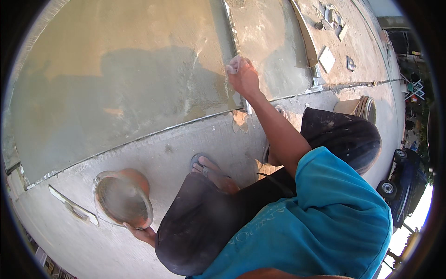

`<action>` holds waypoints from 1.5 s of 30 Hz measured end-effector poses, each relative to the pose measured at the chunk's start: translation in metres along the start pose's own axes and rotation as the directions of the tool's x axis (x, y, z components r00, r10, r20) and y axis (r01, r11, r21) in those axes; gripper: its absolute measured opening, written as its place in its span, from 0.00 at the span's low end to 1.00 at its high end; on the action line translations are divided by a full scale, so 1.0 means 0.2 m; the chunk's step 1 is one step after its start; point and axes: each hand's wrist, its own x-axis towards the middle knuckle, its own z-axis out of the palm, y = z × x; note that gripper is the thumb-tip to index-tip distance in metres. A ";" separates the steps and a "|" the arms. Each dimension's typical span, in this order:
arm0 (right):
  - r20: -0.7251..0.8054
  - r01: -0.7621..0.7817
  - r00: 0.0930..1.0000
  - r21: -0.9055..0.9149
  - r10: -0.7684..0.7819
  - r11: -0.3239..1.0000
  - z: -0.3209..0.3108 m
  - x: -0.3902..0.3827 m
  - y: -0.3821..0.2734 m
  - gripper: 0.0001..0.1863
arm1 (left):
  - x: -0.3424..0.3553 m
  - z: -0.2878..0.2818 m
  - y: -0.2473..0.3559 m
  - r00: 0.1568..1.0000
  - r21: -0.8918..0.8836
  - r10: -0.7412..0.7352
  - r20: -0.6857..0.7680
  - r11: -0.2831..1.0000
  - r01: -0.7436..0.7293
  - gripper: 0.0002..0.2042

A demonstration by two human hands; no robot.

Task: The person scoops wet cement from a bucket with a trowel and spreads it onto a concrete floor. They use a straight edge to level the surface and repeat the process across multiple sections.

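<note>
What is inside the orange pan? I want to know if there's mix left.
The orange pan, held by the left hand, shows only a grey dusty film inside; its far inner wall is hidden.

Right hand on metal strip ahead, wet plaster to its left, left hand on bowl rim at lower left, trowel left of bowl, bucket at right.

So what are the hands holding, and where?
The left hand grips the orange pan by its near rim. The right hand pinches something small and pale, too blurred to name.
</note>
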 end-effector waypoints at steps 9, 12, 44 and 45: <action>0.273 -0.242 0.919 -0.178 0.284 0.954 -0.10 0.02 0.29 0.25 | 0.47 -0.55 -0.14 0.980 0.136 0.182 -0.083 0.976 -0.170 0.23; 0.247 -0.210 0.934 -0.208 0.259 0.955 -0.09 -0.01 0.31 0.25 | 0.35 -0.29 -0.14 0.952 -0.236 0.018 -0.305 0.967 -0.094 0.24; 0.266 -0.100 0.960 0.021 0.091 0.995 0.26 -0.11 -0.16 0.20 | -0.69 1.41 -0.63 0.495 0.446 -0.171 0.852 0.732 -0.515 0.17; 0.265 -0.089 0.961 0.042 0.075 0.995 0.29 -0.11 -0.17 0.21 | -0.67 1.41 -0.64 0.495 0.414 -0.121 0.861 0.731 -0.542 0.18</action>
